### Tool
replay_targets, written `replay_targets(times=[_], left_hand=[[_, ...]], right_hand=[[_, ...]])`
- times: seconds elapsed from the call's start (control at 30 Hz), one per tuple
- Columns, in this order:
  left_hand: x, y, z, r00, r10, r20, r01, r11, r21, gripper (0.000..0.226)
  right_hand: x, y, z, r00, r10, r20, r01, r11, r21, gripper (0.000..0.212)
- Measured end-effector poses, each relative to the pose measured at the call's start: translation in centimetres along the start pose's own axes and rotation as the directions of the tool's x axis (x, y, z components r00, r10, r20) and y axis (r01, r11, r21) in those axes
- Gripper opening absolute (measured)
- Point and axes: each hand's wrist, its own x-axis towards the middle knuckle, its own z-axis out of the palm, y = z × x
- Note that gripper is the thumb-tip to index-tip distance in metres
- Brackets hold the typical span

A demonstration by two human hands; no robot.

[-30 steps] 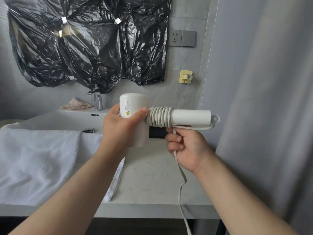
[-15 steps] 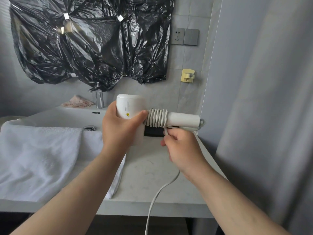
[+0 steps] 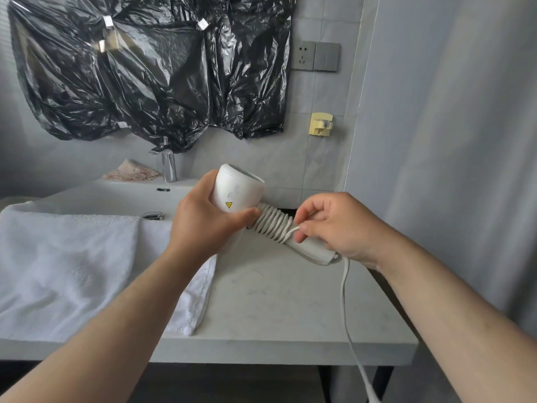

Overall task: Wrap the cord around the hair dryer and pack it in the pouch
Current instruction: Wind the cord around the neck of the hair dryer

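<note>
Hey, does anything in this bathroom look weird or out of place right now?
Yes: crumpled black plastic sheeting is taped over the wall above the sink, an odd covering there. Nothing looks spilled or broken.

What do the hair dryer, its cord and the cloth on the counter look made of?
Hair dryer: likely hard plastic, smooth white shell with soft sheen. Cord: probably rubbery plastic sheath; bends into tight coils. Cloth: white terry towel, looped nubby surface.
</note>
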Motion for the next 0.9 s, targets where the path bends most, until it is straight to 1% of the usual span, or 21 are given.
replay_targets(times=[0.1, 0.17, 0.23, 0.33, 0.4, 0.47, 0.53, 0.57, 0.63, 0.7, 0.83, 0.9], left_hand=[[0.2, 0.2, -0.2, 0.998, 0.005, 0.066, 0.0, 0.998, -0.063, 0.052], [0.4, 0.3, -0.4, 0.995, 0.005, 0.096, 0.006, 0.993, -0.114, 0.054], [0.5, 0.6, -0.5, 0.993, 0.019, 0.113, -0.003, 0.99, -0.141, 0.054], [0.7, 0.9, -0.8, 0.989, 0.037, 0.142, -0.01, 0.982, -0.187, 0.055], [0.8, 1.1, -1.0, 0.981, 0.043, 0.188, 0.006, 0.967, -0.254, 0.056], [0.8, 1.2, -1.1, 0.974, 0.05, 0.221, 0.022, 0.95, -0.311, 0.057], [0.8, 1.4, -1.3, 0.968, 0.055, 0.243, 0.037, 0.933, -0.357, 0.058], [0.8, 1.5, -1.3, 0.965, 0.059, 0.257, 0.041, 0.929, -0.368, 0.058], [0.9, 1.7, -1.6, 0.955, 0.082, 0.284, 0.024, 0.936, -0.352, 0.059], [1.1, 2.0, -1.9, 0.945, 0.111, 0.308, -0.006, 0.946, -0.323, 0.059], [1.4, 2.4, -2.0, 0.933, 0.113, 0.341, 0.015, 0.937, -0.35, 0.057], [1.5, 2.3, -1.7, 0.938, 0.08, 0.337, 0.063, 0.917, -0.394, 0.056]], right_hand=[[0.2, -0.1, -1.1, 0.999, -0.043, 0.026, 0.044, 0.998, -0.043, 0.006], [0.2, -0.3, -1.5, 0.997, -0.071, 0.044, 0.073, 0.997, -0.038, 0.007], [0.3, -0.3, -1.8, 0.995, -0.082, 0.051, 0.082, 0.997, 0.004, 0.009], [0.6, 0.2, -2.2, 0.997, -0.078, 0.016, 0.077, 0.994, 0.072, 0.011], [0.7, 0.5, -2.5, 0.997, -0.083, -0.005, 0.083, 0.99, 0.115, 0.012], [0.9, 0.8, -2.6, 0.997, -0.074, 0.01, 0.071, 0.981, 0.183, 0.013], [1.0, 1.1, -2.8, 0.997, -0.042, 0.069, 0.02, 0.957, 0.291, 0.017], [1.1, 1.2, -2.9, 0.992, -0.029, 0.121, -0.012, 0.943, 0.331, 0.019], [1.0, 1.5, -2.9, 0.972, -0.035, 0.232, -0.05, 0.936, 0.349, 0.019], [1.1, 1.8, -3.0, 0.951, -0.046, 0.305, -0.068, 0.932, 0.355, 0.022], [1.6, 2.5, -3.2, 0.921, -0.084, 0.38, -0.113, 0.877, 0.467, 0.034], [1.5, 2.6, -3.0, 0.921, -0.114, 0.373, -0.12, 0.827, 0.549, 0.023]])
